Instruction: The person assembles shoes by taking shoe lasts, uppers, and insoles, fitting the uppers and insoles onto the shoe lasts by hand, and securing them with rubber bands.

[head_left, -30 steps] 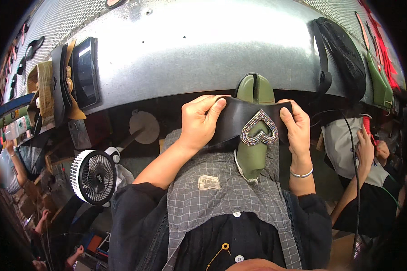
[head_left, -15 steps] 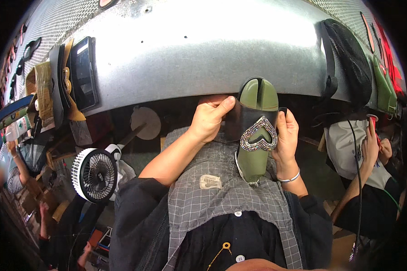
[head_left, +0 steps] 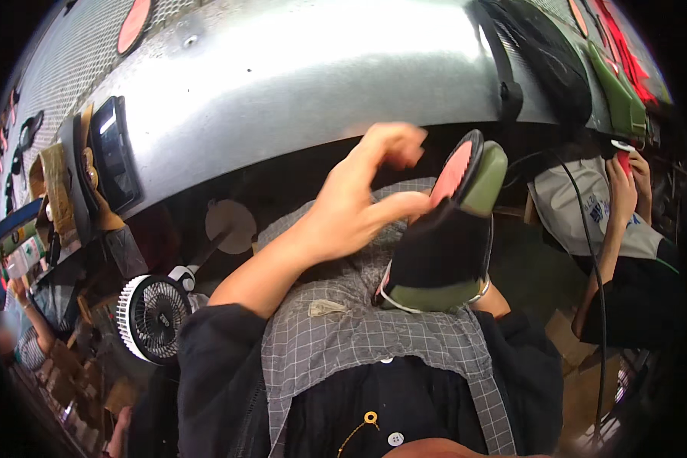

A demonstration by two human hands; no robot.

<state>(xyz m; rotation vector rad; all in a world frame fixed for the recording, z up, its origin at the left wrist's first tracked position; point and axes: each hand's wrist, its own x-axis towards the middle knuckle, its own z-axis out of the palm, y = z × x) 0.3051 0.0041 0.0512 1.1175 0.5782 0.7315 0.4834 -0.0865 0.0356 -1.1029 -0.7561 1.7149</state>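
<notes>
Green plastic shoe last (head_left: 487,179) with wide black strap (head_left: 441,253) and pink-faced sole (head_left: 453,172), over the grey checked apron (head_left: 374,342). Left hand (head_left: 351,206) is loosely open, thumb by the sole; right hand's hidden behind, can't tell its grip.

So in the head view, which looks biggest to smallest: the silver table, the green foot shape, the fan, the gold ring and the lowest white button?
1. Silver table
2. Green foot shape, counting its black band
3. Fan
4. Gold ring and lowest white button: too alike to rank
</notes>
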